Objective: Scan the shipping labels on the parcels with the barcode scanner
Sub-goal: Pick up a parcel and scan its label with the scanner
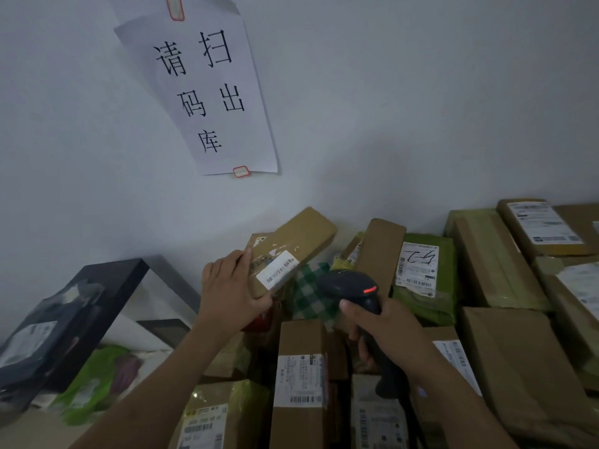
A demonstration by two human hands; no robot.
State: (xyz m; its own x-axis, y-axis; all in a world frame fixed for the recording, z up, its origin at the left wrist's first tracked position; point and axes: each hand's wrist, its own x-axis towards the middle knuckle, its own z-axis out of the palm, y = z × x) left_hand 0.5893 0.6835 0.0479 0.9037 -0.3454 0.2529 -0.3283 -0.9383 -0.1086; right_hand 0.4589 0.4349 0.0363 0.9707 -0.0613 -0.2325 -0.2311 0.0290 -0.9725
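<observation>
My left hand [231, 293] grips the near end of a long brown cardboard parcel [301, 236] and holds it tilted up above the pile. A white shipping label [278, 268] with a barcode faces me on its side. My right hand [385, 332] holds a black barcode scanner [351, 288] by its handle, and a red light glows on the scanner's head. The scanner's head sits just right of and below the label, a short gap away.
Several brown cardboard parcels [505, 361] and green bags [424, 270] with labels cover the surface below and to the right. A black frame [107, 286] with dark and green bags [94, 380] stands at the left. A paper sign [207, 92] hangs on the white wall.
</observation>
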